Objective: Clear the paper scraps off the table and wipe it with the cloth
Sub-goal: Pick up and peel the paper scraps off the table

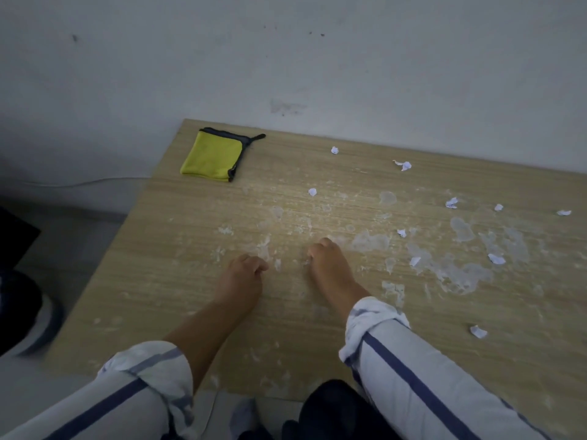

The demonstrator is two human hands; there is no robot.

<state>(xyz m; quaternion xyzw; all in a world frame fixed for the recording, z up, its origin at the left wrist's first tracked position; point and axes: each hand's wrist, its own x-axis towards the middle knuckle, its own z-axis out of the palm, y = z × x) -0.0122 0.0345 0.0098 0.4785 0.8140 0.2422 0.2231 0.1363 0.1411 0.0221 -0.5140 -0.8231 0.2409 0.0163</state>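
Observation:
Several small white paper scraps lie scattered over the right half of the wooden table [178, 281], among them one at the back [334, 150], one in the middle [312, 192] and one near the front right [478, 331]. A folded yellow cloth [212, 156] with dark edging lies at the table's far left corner. My left hand [243, 274] and my right hand [327, 262] rest side by side on the table near the middle, fingers curled under. No scrap shows in either hand. Both are well short of the cloth.
Pale dried smears and blotches [370, 241] cover the table's middle and right. A white wall [317, 58] runs along the far edge. Left of the table is floor with a thin cable [95, 181] and a dark object [16, 242].

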